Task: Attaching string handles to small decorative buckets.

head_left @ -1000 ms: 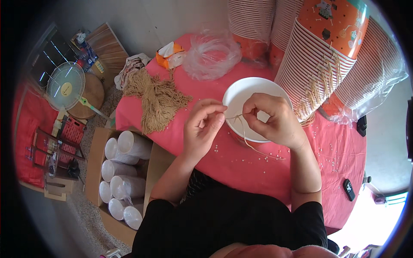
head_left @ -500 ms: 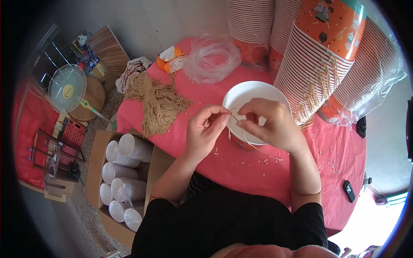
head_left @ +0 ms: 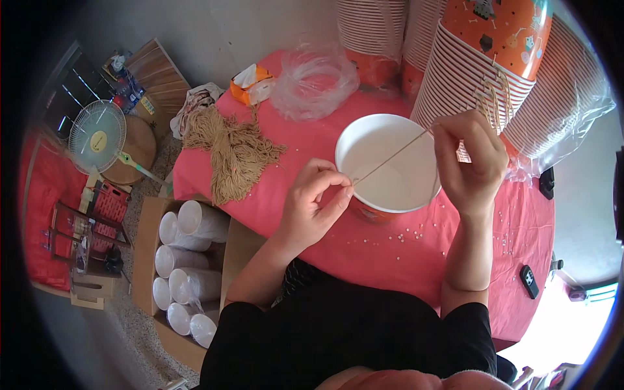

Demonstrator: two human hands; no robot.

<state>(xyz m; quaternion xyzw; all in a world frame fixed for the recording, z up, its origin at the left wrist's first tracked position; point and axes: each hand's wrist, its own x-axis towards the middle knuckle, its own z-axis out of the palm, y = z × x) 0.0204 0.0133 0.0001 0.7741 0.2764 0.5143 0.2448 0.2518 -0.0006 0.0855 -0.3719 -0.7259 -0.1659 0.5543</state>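
A thin tan cord (head_left: 391, 158) is stretched slantwise over a round paper bucket (head_left: 370, 130), white inside with an orange outside. My left hand (head_left: 313, 205) pinches the cord's lower end at the bucket's left rim. Higher up and to the right, my right hand (head_left: 471, 159) grips the other end between thumb and fingers, with a loose tail hanging below it. A bundle of tan cords (head_left: 235, 156) lies on the table to the left of my left hand. Behind my right hand leans a tall stack of orange buckets (head_left: 478, 81) with cord handles hanging from it.
A pink cloth covers the table (head_left: 364, 266); small pale bits (head_left: 408, 235) are scattered on it. Clear plastic wrap (head_left: 313, 84) and an orange packet (head_left: 251, 84) lie at the back. A carton of wrapped white cups (head_left: 195, 286) stands at left. A black remote (head_left: 528, 281) lies at right.
My right hand has moved up and to the right, away from my left hand, drawing the cord out straight between them. My left hand has stayed near the bucket's rim.
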